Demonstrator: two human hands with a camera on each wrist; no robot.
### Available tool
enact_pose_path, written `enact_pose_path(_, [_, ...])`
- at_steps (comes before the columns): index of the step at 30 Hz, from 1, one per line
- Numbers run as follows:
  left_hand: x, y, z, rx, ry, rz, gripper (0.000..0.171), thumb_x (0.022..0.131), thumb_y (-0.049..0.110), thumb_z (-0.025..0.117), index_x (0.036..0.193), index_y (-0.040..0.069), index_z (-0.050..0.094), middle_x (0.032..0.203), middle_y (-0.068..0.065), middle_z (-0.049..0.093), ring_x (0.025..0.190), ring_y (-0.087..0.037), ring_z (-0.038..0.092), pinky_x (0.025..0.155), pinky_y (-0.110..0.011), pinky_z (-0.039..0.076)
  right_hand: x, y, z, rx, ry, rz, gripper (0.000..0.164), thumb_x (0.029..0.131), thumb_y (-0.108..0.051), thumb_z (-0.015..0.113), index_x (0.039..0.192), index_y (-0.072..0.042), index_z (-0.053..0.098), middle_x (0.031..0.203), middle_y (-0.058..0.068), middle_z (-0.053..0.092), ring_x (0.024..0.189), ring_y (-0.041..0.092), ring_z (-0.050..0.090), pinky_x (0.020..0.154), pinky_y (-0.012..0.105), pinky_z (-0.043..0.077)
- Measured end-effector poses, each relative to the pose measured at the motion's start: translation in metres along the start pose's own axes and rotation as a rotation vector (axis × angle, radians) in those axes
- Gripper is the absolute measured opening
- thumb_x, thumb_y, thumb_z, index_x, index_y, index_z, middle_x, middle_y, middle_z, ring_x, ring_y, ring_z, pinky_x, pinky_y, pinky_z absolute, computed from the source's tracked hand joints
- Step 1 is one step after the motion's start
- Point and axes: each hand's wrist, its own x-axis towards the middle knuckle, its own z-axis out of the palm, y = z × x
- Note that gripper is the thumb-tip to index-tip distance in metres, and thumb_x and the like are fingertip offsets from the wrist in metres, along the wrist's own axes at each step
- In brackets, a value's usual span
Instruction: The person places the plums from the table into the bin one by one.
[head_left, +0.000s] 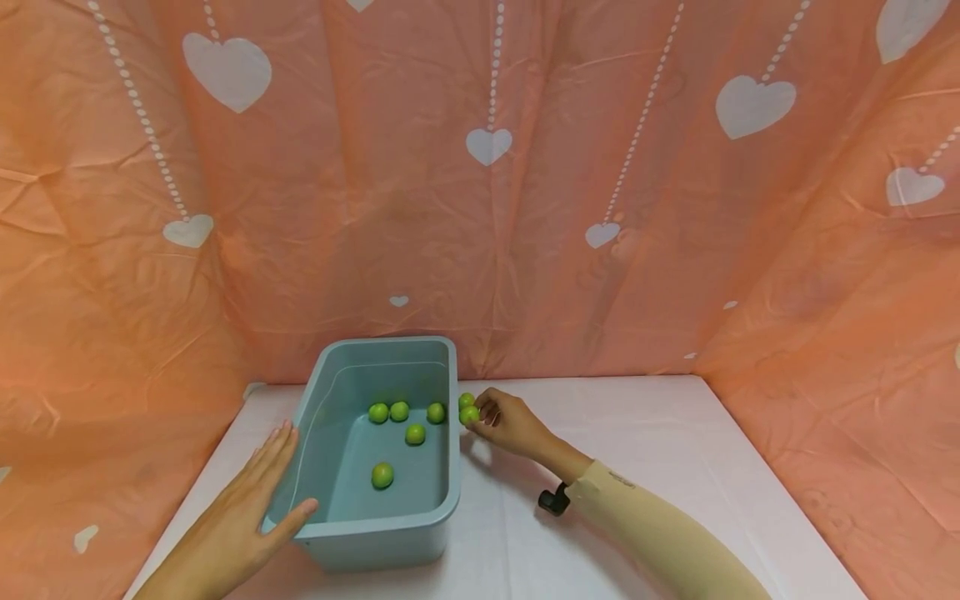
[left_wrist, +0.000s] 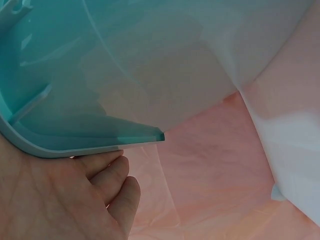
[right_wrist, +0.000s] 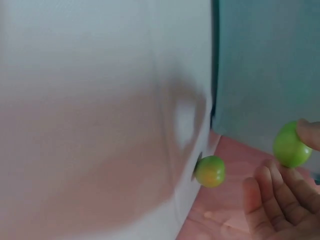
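Observation:
A blue-grey plastic tub (head_left: 450, 467) stands on the table with several small round green fruits (head_left: 382, 476) on its floor. My left hand (head_left: 243, 508) rests against the tub's near left rim, fingers extended along the outer side and thumb over the edge. The left wrist view shows its fingers (left_wrist: 125, 187) just below the rim. Beside the tub's right wall, my right hand (head_left: 513, 425) pinches a small round green fruit (right_wrist: 291, 145) between thumb and fingertips. Another green fruit (right_wrist: 210, 171), slightly yellowish, lies on the table just beyond that hand.
A white cloth covers the table (head_left: 600, 417). Orange-pink curtains (head_left: 555, 208) with white hearts hang at the back and both sides. A black band with a device (head_left: 555, 500) sits on the right wrist.

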Motion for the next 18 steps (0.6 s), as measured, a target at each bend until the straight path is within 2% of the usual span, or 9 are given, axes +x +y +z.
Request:
enact_pose_path(11, [0.000, 0.000, 0.001, -0.006, -0.007, -0.009, 0.094, 0.099, 0.039, 0.078, 0.168, -0.002, 0.029, 0.176, -0.018, 0.023, 0.163, -0.004, -0.001, 0.118, -0.007, -0.005, -0.007, -0.008, -0.009, 0.029, 0.050, -0.009, 0.027, 0.095, -0.017, 0.084, 0.113, -0.005, 0.067, 0.095, 0.005, 0.069, 0.086, 0.017, 0.065, 0.077, 0.029, 0.057])
enact_pose_path(18, [0.000, 0.000, 0.001, -0.003, 0.002, 0.002, 0.093, 0.099, 0.038, 0.078, 0.167, -0.002, 0.029, 0.176, -0.018, 0.023, 0.163, -0.004, 0.000, 0.119, -0.008, -0.005, -0.007, -0.012, -0.014, 0.049, 0.068, -0.005, 0.025, 0.096, -0.017, 0.083, 0.114, -0.007, 0.068, 0.095, 0.001, 0.069, 0.086, 0.011, 0.064, 0.081, 0.039, 0.060])
